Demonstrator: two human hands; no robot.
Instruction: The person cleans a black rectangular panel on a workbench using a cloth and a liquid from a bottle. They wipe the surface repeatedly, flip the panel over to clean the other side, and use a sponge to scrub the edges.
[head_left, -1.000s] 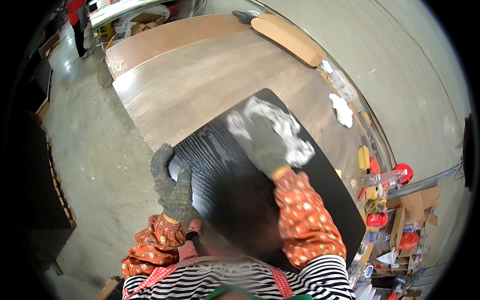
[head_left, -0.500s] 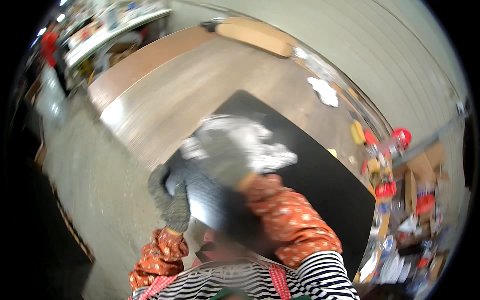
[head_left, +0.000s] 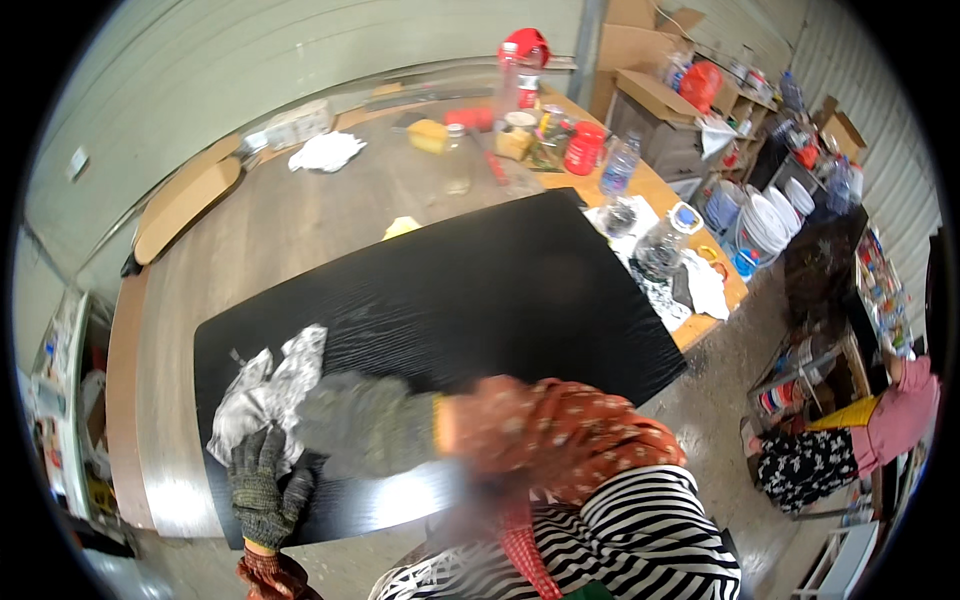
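Note:
A black board (head_left: 450,290) with a wood-grain surface lies on the table in front of me. At its left end is a crumpled white and grey cloth (head_left: 262,395). My left hand (head_left: 262,490), in a dark grey knit glove, rests near the board's left corner. Its fingers are stretched out and touch the cloth's lower edge. My right hand (head_left: 372,425), gloved alike, reaches leftward across the board to the cloth's right side. Motion smears its fingers, so their grip is unclear.
Behind the board, the wood-grain table (head_left: 290,240) holds a white crumpled cloth (head_left: 327,152), a yellow sponge (head_left: 427,136) and a glass bottle (head_left: 457,160). A red-lidded jar (head_left: 584,148) and plastic bottles (head_left: 660,245) stand at the right. White buckets (head_left: 760,225) and a person (head_left: 860,440) are farther right.
The view has swung round to the right. My left hand has come from beside the board's edge onto its corner by the cloth. My right hand has moved off the cloth's middle toward its side.

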